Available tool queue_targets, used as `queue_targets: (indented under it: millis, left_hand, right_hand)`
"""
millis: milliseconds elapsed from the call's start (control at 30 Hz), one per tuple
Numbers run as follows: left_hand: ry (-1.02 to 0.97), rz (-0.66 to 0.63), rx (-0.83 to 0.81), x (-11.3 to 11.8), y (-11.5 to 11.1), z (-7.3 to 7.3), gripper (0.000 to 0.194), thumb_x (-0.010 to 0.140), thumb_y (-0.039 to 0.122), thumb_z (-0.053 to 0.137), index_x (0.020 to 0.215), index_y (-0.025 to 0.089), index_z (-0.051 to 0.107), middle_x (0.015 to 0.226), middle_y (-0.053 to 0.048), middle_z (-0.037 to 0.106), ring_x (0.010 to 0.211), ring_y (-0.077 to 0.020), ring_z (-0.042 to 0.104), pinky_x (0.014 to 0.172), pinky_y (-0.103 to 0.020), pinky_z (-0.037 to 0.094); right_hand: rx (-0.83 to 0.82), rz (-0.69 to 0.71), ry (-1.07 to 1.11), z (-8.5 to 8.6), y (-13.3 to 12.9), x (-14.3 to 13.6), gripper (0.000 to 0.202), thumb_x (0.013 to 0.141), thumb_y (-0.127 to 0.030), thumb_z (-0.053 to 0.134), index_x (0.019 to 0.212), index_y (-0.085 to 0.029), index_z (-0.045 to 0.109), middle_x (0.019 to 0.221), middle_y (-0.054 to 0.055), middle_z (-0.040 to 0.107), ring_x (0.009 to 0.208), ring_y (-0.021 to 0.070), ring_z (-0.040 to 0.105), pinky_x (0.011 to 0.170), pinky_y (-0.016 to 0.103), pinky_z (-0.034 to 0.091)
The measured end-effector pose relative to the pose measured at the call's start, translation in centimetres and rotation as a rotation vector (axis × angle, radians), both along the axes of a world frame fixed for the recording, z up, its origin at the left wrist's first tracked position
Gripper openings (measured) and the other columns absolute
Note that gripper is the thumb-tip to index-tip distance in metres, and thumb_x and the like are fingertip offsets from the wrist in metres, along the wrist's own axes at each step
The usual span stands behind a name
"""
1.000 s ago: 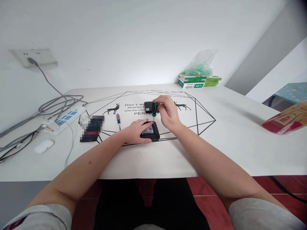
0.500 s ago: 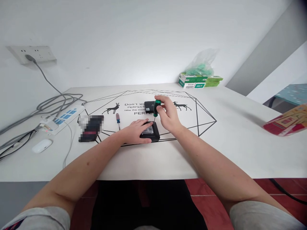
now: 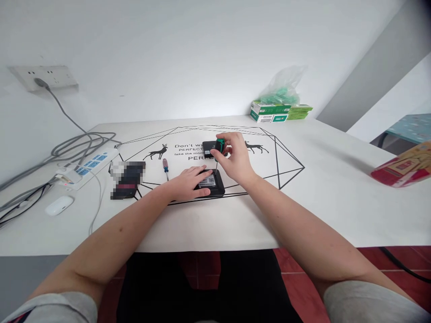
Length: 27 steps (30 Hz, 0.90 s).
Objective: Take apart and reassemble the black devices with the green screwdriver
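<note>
A black rectangular device [image 3: 218,186] with a white label on its upper face lies on the printed table. My left hand [image 3: 186,184] rests flat on its left side, fingers spread, touching the casing. Held upright over the device's far edge is a green and black screwdriver [image 3: 220,144], with the fingers of my right hand [image 3: 238,158] closed round its handle. Its thin shaft reaches down to the device near a corner; the tip is too small to make out. Behind lies a second black case [image 3: 209,149], partly covered by my right hand and the screwdriver.
Left of my hands lie another screwdriver [image 3: 165,165] and a black, partly pixelated object [image 3: 134,177]. A power strip [image 3: 96,163] with cables and a white earbud case [image 3: 59,205] are farther left. Green boxes [image 3: 272,112] stand by the wall; a red packet [image 3: 400,168] is at right.
My right hand's fingers have shifted round the screwdriver handle, and the handle leans slightly differently. My left hand stays on the device, its thumb moved slightly left.
</note>
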State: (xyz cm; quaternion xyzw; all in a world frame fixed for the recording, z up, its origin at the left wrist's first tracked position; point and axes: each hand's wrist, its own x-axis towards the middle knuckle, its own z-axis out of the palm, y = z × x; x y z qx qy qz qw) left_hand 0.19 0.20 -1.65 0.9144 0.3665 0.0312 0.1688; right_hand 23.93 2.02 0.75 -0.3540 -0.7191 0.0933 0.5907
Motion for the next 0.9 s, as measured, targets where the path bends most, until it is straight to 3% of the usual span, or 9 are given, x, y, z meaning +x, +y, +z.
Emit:
queue_targets:
  millis: [400, 533, 700, 767, 900]
  left_hand:
    - [-0.006, 0.006, 0.001, -0.1, -0.2, 0.1, 0.090, 0.110, 0.078, 0.042, 0.179, 0.021, 0.034, 0.189, -0.018, 0.021, 0.174, -0.0406, 0.021, 0.139, -0.060, 0.020]
    - [-0.133, 0.064, 0.101, 0.2, 0.2, 0.1, 0.073, 0.112, 0.069, 0.046, 0.168, 0.021, 0.052, 0.181, -0.018, 0.041, 0.169, -0.0378, 0.034, 0.138, -0.059, 0.025]
    - [-0.256, 0.159, 0.237, 0.4, 1.1, 0.2, 0.031, 0.108, 0.043, 0.058, 0.122, 0.023, 0.078, 0.147, -0.012, 0.074, 0.143, -0.0331, 0.063, 0.128, -0.053, 0.042]
    - [-0.246, 0.169, 0.249, 0.3, 1.3, 0.3, 0.026, 0.109, 0.035, 0.054, 0.112, 0.025, 0.078, 0.137, -0.009, 0.079, 0.136, -0.0306, 0.067, 0.125, -0.053, 0.042]
    - [-0.132, 0.286, 0.316, -0.5, 2.1, 0.4, 0.029, 0.110, 0.032, 0.051, 0.108, 0.025, 0.080, 0.138, -0.010, 0.078, 0.138, -0.0332, 0.063, 0.124, -0.057, 0.037]
  right_hand:
    - [-0.006, -0.023, 0.098, -0.2, 0.6, 0.4, 0.045, 0.093, -0.034, 0.074, 0.134, -0.034, 0.056, 0.123, 0.006, 0.064, 0.102, 0.0237, 0.067, 0.078, 0.043, 0.065]
    - [-0.005, 0.001, 0.172, -0.2, 0.5, 0.3, 0.045, 0.096, -0.042, 0.076, 0.135, -0.036, 0.054, 0.124, 0.006, 0.063, 0.107, 0.0241, 0.066, 0.078, 0.040, 0.065]
    - [-0.033, 0.070, 0.266, -0.8, 0.4, -0.4, 0.045, 0.097, -0.052, 0.078, 0.131, -0.037, 0.051, 0.130, 0.005, 0.058, 0.110, 0.0226, 0.065, 0.076, 0.037, 0.065]
    - [-0.044, 0.090, 0.302, -1.0, 0.5, -0.7, 0.047, 0.095, -0.052, 0.080, 0.129, -0.037, 0.052, 0.129, 0.005, 0.058, 0.110, 0.0224, 0.064, 0.077, 0.037, 0.065]
    - [-0.071, 0.068, 0.336, -1.3, 0.7, -0.8, 0.048, 0.093, -0.052, 0.082, 0.128, -0.035, 0.054, 0.131, 0.006, 0.060, 0.113, 0.0235, 0.063, 0.077, 0.038, 0.065]
